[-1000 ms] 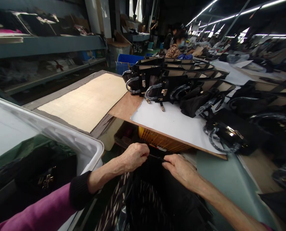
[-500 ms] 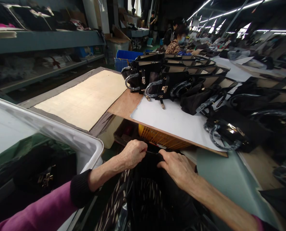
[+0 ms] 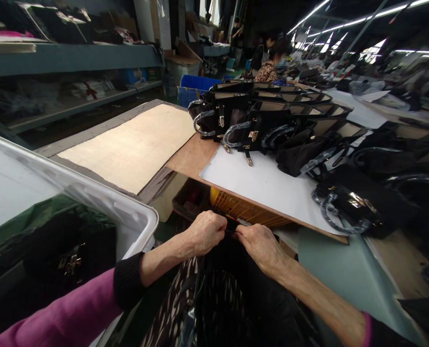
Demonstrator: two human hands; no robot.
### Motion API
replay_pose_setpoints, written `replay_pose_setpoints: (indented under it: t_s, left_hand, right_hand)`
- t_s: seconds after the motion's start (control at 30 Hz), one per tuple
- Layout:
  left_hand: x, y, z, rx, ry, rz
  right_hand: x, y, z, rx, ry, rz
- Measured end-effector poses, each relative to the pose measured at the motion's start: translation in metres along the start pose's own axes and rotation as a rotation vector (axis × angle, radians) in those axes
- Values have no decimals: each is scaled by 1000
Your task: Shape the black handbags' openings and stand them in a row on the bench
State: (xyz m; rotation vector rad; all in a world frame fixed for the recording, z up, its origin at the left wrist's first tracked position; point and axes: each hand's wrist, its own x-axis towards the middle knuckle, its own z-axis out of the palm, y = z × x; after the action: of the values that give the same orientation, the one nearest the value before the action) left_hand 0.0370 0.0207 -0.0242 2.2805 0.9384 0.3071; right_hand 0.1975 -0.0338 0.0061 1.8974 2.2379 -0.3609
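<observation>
A black handbag (image 3: pixel 236 262) lies across my lap, dark and partly lost in shadow. My left hand (image 3: pixel 207 233) is closed, its fingers pinching the bag's upper edge. On the same edge, just to the right, my right hand (image 3: pixel 261 246) grips with thumb and fingers. A small gap separates the two hands. Below them, something clear like plastic wrap (image 3: pixel 188 327) shows beside the bag. Patterned cloth (image 3: pixel 171 301) covers my lap on the left.
Several black handbags (image 3: pixel 265 115) with plastic-wrapped handles stand on the table ahead, over white paper (image 3: pixel 258 185). A white bin (image 3: pixel 142 219) at left holds a black bag with metal fittings. Under the table sits a yellow basket (image 3: pixel 243 207). A person (image 3: pixel 267 72) sits farther back.
My right hand has come closer to my left hand along the bag's edge, its fingers now pressed tighter. The view has shifted slightly.
</observation>
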Motion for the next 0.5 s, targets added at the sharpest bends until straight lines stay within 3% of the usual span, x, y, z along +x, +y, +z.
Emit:
replay_pose_setpoints:
  t_s: [0.5]
  left_hand:
    - [1,7,-6,35,-30,-51]
  right_hand:
    - [3,-13,5,-39,38,-50]
